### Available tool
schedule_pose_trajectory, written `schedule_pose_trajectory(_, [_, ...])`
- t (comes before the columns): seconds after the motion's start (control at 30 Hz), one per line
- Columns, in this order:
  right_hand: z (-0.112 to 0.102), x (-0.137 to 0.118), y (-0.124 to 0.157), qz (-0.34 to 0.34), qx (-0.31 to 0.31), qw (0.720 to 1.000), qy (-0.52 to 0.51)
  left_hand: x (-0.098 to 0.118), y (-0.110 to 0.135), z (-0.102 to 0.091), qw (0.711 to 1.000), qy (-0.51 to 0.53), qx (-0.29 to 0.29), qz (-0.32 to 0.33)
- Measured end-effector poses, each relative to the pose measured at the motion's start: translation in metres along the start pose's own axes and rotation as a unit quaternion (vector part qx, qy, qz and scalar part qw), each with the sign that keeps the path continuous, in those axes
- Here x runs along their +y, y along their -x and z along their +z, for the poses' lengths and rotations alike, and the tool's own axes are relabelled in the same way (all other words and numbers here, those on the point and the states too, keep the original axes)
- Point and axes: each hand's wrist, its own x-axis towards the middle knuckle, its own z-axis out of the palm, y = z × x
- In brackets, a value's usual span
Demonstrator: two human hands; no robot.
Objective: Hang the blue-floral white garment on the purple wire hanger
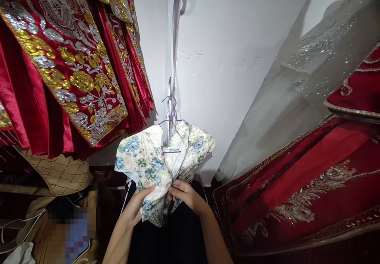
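A cream short-sleeved blouse point(154, 161) with blue flowers and green leaves sits on a thin purple wire hanger point(174, 109). My left hand point(139, 200) grips the blouse's lower left side, thumb on the front and fingers hidden behind the cloth. With its fingers pinched together, my right hand point(185, 192) holds the front edge near the middle, below the V-shaped neck. The cloth bunches between both hands, and the hem hangs just below them. The hanger's hook stands free above the collar, in front of a pale upright strip.
Red embroidered garments point(80, 70) with gold and silver sequins hang at the left. To the right are a sheer sparkling white gown point(285, 82) and a dark red embroidered garment point(297, 200). A wooden chair point(44, 236) with white cables stands lower left, before a white wall point(225, 38).
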Motion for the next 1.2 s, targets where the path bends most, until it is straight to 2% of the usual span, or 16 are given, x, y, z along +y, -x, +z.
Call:
schedule_pose_trajectory(0.2, [0.003,0.009,-0.005,-0.028,0.045,0.999,-0.013,-0.001,-0.004,-0.004,1.000,0.016,-0.011,-0.024])
schedule_pose_trajectory(0.27, [0.001,0.008,-0.004,-0.016,0.050,0.999,-0.001,-0.002,-0.010,-0.008,1.000,-0.006,0.023,0.017])
schedule_pose_trajectory(0.3, [-0.001,0.008,-0.002,-0.007,0.048,0.999,0.005,-0.003,-0.014,-0.011,0.996,-0.024,0.064,0.062])
schedule_pose_trajectory(0.37, [-0.004,0.006,0.002,0.010,0.044,0.999,0.016,-0.009,-0.021,-0.017,0.958,-0.079,0.203,0.189])
schedule_pose_trajectory(0.43, [-0.006,0.008,0.005,0.017,0.039,0.999,0.019,-0.020,-0.024,-0.021,0.875,-0.158,0.347,0.299])
schedule_pose_trajectory(0.47, [-0.006,0.009,0.006,0.020,0.038,0.999,0.018,-0.028,-0.024,-0.020,0.838,-0.201,0.386,0.329])
schedule_pose_trajectory(0.5, [-0.005,0.011,0.005,0.023,0.038,0.999,0.017,-0.038,-0.023,-0.017,0.816,-0.240,0.395,0.346])
schedule_pose_trajectory(0.53, [-0.003,0.013,0.005,0.027,0.037,0.999,0.016,-0.048,-0.021,-0.013,0.811,-0.272,0.376,0.357])
schedule_pose_trajectory(0.57, [-0.001,0.015,0.003,0.033,0.033,0.999,0.015,-0.058,-0.019,-0.006,0.819,-0.292,0.336,0.362])
schedule_pose_trajectory(0.67, [0.007,0.020,-0.002,0.053,0.009,0.999,0.009,-0.084,-0.012,0.015,0.876,-0.285,0.197,0.335])
schedule_pose_trajectory(0.73, [0.011,0.021,-0.002,0.064,-0.005,0.998,0.002,-0.091,-0.010,0.025,0.910,-0.270,0.128,0.287])
schedule_pose_trajectory(0.8, [0.012,0.020,0.000,0.077,-0.011,0.997,-0.006,-0.089,-0.008,0.030,0.927,-0.272,0.080,0.247])
schedule_pose_trajectory(0.9, [0.008,0.014,0.008,0.088,-0.009,0.996,-0.011,-0.083,-0.008,0.032,0.916,-0.297,0.074,0.260])
schedule_pose_trajectory(1.0, [-0.004,-0.005,0.009,0.045,0.036,0.998,-0.015,-0.082,-0.009,0.030,0.886,-0.329,0.098,0.312])
schedule_pose_trajectory(1.07, [-0.016,-0.033,0.002,0.001,0.082,0.996,-0.019,-0.084,-0.011,0.026,0.870,-0.353,0.090,0.333])
schedule_pose_trajectory(1.2, [-0.027,-0.113,-0.027,-0.074,0.170,0.983,-0.012,-0.085,-0.023,0.003,0.836,-0.401,0.064,0.368])
